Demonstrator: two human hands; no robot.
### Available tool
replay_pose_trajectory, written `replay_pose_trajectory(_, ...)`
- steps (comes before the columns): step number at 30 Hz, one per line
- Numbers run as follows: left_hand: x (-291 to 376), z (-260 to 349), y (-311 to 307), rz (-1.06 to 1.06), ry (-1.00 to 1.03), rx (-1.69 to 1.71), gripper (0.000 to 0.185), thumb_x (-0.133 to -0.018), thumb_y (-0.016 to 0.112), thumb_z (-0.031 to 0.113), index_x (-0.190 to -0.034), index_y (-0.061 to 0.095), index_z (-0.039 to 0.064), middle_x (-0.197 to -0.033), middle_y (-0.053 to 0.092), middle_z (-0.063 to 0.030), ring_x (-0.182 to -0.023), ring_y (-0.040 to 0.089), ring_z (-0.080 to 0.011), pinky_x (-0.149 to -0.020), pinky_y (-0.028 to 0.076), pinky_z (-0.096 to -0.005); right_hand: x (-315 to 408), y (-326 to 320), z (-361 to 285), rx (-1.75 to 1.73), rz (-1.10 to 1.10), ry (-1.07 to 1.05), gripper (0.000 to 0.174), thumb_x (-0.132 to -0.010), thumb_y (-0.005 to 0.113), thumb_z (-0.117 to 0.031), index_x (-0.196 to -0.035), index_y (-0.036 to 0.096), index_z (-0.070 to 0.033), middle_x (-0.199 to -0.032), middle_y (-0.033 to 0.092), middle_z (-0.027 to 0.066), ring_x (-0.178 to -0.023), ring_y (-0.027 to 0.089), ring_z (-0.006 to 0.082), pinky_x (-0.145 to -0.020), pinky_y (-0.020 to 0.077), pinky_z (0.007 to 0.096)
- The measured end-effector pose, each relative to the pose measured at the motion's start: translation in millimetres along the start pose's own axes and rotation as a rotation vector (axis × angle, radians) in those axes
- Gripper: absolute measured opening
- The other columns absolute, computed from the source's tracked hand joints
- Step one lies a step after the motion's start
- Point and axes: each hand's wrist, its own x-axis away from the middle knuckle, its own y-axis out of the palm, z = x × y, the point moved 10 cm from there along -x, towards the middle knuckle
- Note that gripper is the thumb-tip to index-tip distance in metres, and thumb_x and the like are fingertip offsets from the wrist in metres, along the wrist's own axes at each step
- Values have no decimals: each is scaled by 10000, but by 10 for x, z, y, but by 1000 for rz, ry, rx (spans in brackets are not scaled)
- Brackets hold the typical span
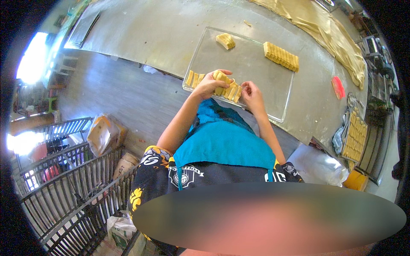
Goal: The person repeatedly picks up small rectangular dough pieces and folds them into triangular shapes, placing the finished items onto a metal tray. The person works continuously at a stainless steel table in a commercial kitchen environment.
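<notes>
My left hand [209,84] holds a small stack of cut yellow dough pieces [221,76] over the near side of a shallow metal tray [246,64]. Below it, several dough strips [234,92] stand side by side along the tray's near rim. The curled fingers of my right hand [252,95] are at the right end of these strips; whether they pinch one is hidden. More dough strips [194,78] line the tray's near left corner. A short dough stack [225,41] lies near the far rim, and a longer sliced dough block [281,57] sits across the far right rim.
A wide dough sheet [315,24] covers the far right of the metal table [144,28]. A pink-red tool [338,87] lies near it. Rightward is a tray filled with dough pieces [355,136]. Black slatted racks [80,179] stand behind me on the left.
</notes>
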Motion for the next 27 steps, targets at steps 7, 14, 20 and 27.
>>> replay_pose_trajectory(7, -60, 2, 251, -69, 93, -33, 513, -724, 679, -67, -1210, 546, 30, -1031, 669, -122, -924, 650, -190, -829, 538, -320, 7, 150, 83, -907, -97, 312, 136, -846, 667, -55, -960, 593, -45, -866, 635, 28, -780, 628, 140, -690, 536, 272)
replay_pose_trajectory(14, -119, -68, 282, -45, 79, -81, 509, -713, 705, -50, -1192, 552, 28, -1023, 669, -130, -917, 651, -193, -814, 540, -327, 12, 43, 269, -1098, -38, 350, 248, -790, 697, 15, -972, 552, -71, -863, 621, 38, -786, 636, 143, -674, 565, 282)
replay_pose_trajectory(20, -99, -154, 114, 90, 35, -39, 480, -736, 688, -30, -1191, 539, 14, -1039, 658, -158, -929, 655, -231, -816, 544, -361, 80, -98, 395, -229, 2, 159, 235, -771, 710, -38, -971, 587, -31, -850, 625, 72, -725, 633, 152, -643, 541, 284)
replay_pose_trajectory(27, -86, -301, 295, 45, -78, 56, 409, -799, 574, 55, -1198, 501, 2, -1058, 639, -191, -986, 631, -286, -864, 521, -414, 145, -179, 228, 99, 117, -50, 167, -765, 612, -60, -930, 603, -34, -847, 635, 169, -755, 634, 314, -685, 512, 398)
